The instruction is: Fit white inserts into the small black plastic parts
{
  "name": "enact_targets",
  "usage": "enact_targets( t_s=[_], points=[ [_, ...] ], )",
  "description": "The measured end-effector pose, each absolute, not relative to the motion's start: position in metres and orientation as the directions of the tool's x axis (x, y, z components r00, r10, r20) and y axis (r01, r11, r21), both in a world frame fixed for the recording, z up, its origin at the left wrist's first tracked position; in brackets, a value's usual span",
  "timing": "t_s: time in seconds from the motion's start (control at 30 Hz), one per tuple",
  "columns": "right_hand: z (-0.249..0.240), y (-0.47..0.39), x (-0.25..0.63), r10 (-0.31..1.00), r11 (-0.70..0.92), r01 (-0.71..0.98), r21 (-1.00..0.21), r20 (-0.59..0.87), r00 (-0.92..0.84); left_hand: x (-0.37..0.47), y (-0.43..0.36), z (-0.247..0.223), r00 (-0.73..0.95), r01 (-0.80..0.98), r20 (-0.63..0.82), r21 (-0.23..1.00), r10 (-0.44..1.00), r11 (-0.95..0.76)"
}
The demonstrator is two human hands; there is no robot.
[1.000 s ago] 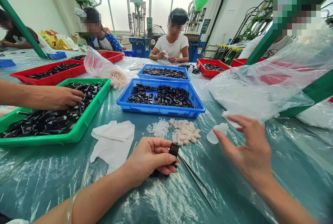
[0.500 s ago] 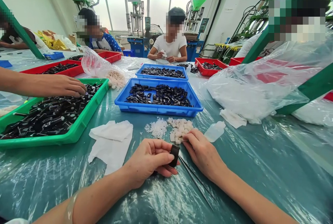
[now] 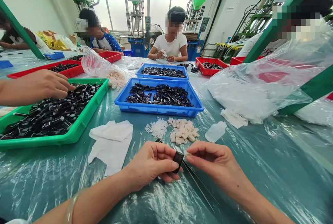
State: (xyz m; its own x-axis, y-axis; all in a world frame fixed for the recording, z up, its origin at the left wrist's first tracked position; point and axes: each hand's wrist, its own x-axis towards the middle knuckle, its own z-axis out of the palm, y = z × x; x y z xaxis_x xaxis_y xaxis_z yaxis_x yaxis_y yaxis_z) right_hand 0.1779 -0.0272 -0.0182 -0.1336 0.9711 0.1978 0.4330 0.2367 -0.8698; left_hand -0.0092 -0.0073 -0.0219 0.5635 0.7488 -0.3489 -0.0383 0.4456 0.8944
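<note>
Head view: left hand (image 3: 153, 163) grips black piece (image 3: 178, 161), thumb against fingers, over the near side of the table (image 3: 275, 163), between its left and right edges. Right hand (image 3: 213, 158) pinches pale bit (image 3: 186, 153) just off the piece's right edge; can't tell if they touch.

Room: wide bare stretch of table right of the right forearm. Tighter ahead: white pile (image 3: 157, 127) and beige pile (image 3: 183, 132) sit between hands and blue tray's (image 3: 158, 108) near edge, bottle (image 3: 215, 132) right of them. Gap between left hand and cloth (image 3: 111, 144); cloth lies off green tray's (image 3: 78, 132) right edge. Co-worker's hand (image 3: 49, 84) over that tray's far side. Tweezers (image 3: 191, 172) slant between the forearms.

Materials: wrinkled glossy film on table. Piece flat, dark, roughly rectangular. White pile fine chips, beige pile chunky blocks. Bottle translucent, rounded. Cloth soft, folded. Tweezers slim, metallic. Trays plastic, rectangular, holding shiny black parts (image 3: 169, 95).
</note>
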Motion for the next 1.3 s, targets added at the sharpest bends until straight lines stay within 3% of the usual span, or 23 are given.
enact_targets(
  t_s=[0.1, 0.3, 0.4, 0.63, 0.93, 1.3],
  points=[
    [-0.013, -0.032, 0.173, 0.994, 0.096, 0.222, -0.970, 0.081, -0.074, -0.008, -0.007, -0.022, 0.578, -0.023, -0.347, 0.898, 0.739, 0.439],
    [-0.016, -0.034, 0.168, 0.997, 0.049, 0.104, -0.993, 0.054, 0.046, -0.006, -0.009, -0.023, 0.584, 0.023, -0.375, 0.894, 0.720, 0.446],
    [-0.018, -0.034, 0.167, 1.000, 0.023, 0.060, -0.998, 0.024, 0.009, -0.005, -0.011, -0.024, 0.588, 0.026, -0.376, 0.894, 0.716, 0.448],
    [-0.019, -0.039, 0.166, 0.997, 0.075, 0.151, -0.986, 0.070, -0.041, -0.005, -0.012, -0.027, 0.565, 0.023, -0.366, 0.903, 0.739, 0.430],
    [-0.020, -0.042, 0.164, 0.959, 0.283, 0.280, -0.918, 0.275, -0.065, -0.005, -0.013, -0.026, 0.557, 0.049, -0.327, 0.930, 0.763, 0.363],
    [-0.018, -0.039, 0.169, 0.959, 0.262, 0.324, -0.909, 0.208, -0.193, -0.009, -0.013, -0.025, 0.578, 0.047, -0.306, 0.938, 0.757, 0.343]
  ],
)
